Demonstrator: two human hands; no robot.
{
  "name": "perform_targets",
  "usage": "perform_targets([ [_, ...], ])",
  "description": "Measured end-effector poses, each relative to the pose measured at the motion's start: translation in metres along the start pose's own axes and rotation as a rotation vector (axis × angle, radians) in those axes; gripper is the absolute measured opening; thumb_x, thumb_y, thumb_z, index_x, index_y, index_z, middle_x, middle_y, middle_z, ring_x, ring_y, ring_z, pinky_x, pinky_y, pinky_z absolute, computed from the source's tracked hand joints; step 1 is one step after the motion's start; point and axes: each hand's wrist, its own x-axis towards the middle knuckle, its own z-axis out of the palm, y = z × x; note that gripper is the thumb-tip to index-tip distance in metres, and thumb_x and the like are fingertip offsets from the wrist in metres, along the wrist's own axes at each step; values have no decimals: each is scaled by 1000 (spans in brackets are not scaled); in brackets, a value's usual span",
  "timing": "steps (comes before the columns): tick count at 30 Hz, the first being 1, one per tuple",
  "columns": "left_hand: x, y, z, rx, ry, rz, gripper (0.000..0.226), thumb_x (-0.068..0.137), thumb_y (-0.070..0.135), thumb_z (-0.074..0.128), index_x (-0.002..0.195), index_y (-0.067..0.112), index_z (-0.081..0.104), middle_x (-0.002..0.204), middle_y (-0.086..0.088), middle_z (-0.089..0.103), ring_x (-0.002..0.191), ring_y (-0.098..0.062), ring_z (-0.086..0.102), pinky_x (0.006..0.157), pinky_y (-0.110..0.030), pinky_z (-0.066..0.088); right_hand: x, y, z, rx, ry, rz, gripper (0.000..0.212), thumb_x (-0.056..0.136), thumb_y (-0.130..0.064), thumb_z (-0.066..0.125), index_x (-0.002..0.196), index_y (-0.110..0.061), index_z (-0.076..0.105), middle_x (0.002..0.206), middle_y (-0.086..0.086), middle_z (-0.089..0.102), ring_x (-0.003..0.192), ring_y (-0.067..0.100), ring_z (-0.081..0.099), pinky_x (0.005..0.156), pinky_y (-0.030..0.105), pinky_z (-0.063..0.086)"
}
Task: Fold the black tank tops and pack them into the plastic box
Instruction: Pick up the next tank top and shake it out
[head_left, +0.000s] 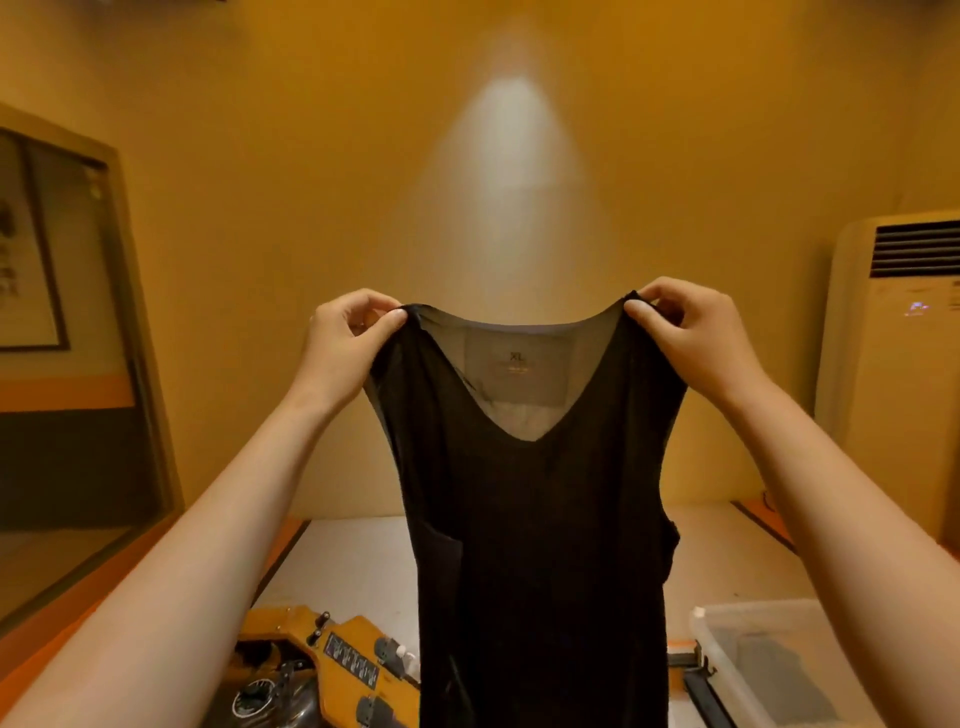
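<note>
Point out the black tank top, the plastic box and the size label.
black tank top (540, 545), head view, front panel below the neckline.
plastic box (758, 608), head view, far rim.
size label (516, 366), head view, middle of the patch.

Dim amber light; bright spotlight cone on wall (511, 171) (mild glare); soft blur, wide-angle bending at edges.

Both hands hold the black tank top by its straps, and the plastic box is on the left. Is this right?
No, the head view shows the plastic box on the right. Left hand and right hand hold the black tank top by its straps.
</note>
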Motion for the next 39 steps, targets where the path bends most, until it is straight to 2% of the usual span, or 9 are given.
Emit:
perform_targets([
  [3, 6, 14, -7, -58, 13, -12, 6, 91, 21, 65, 88, 22, 70, 86, -2, 69, 81, -8, 61, 68, -20, 49, 5, -5, -12, 35, 34, -32, 16, 94, -29, 60, 94, -16, 68, 79, 1, 65, 73, 19, 59, 64, 40, 48],
  [9, 2, 26, -16, -118, -138, -124, 9, 91, 23, 65, 91, 16, 72, 87, 1, 71, 83, -7, 64, 73, -24, 49, -3, -8, -13, 102, -38, -36, 14, 94, -30, 61, 90, -18, 68, 78, -3, 65, 70, 16, 59, 59, 30, 43],
  [15, -11, 25, -18, -94, -170, -176, 12, 87, 22, 69, 88, 10, 72, 85, -7, 72, 78, -11, 64, 72, -29, 48, -10, -4, -15, 190, -98, 26, 19, 93, -33, 60, 85, -18, 67, 78, 5, 67, 75, 21, 62, 61, 31, 47],
  [18, -19, 25, -18, -90, -163, -201, 9, 87, 22, 69, 84, 13, 73, 85, -9, 72, 79, -14, 65, 74, -32, 48, -13, -4, -15, 229, -125, 43, 24, 95, -34, 56, 80, -18, 66, 76, -1, 66, 68, 6, 59, 57, 17, 44],
  [21, -28, 26, -13, -54, -164, -217, 10, 88, 23, 68, 85, 14, 73, 86, -11, 72, 80, -16, 64, 75, -33, 48, -16, -1, -18, 181, -236, 46, 25, 96, -33, 54, 82, -19, 69, 77, -3, 66, 69, 5, 58, 53, 10, 41],
  [25, -43, 31, -11, 7, -141, -234, 11, 89, 22, 67, 89, 12, 72, 87, -12, 71, 81, -16, 64, 74, -32, 49, -23, 8, -19, 44, -374, 18, 22, 94, -36, 57, 78, -26, 68, 73, -5, 65, 68, 4, 57, 52, 13, 40],
  [27, -51, 34, -12, 28, -106, -240, 10, 90, 21, 66, 90, 12, 72, 87, -10, 71, 82, -14, 65, 74, -29, 49, -27, 9, -22, 38, -366, 3, 27, 94, -35, 58, 68, -27, 61, 64, -6, 57, 57, 3, 49, 50, 14, 36],
  [30, -62, 44, -14, 37, -85, -238, 10, 90, 19, 66, 91, 11, 71, 87, -9, 71, 77, -6, 65, 69, -21, 48, -35, 5, -28, 68, -310, -7, 30, 95, -34, 56, 68, -20, 56, 63, -2, 53, 56, 6, 44, 49, 14, 34],
  [39, -80, 79, -40, 10, -129, -175, 12, 90, 24, 66, 89, 13, 70, 88, -11, 70, 86, -21, 65, 77, -39, 50, -55, -30, -58, 180, -193, -57, 27, 92, -34, 60, 74, -15, 63, 69, 9, 59, 65, 25, 54, 57, 29, 40],
])
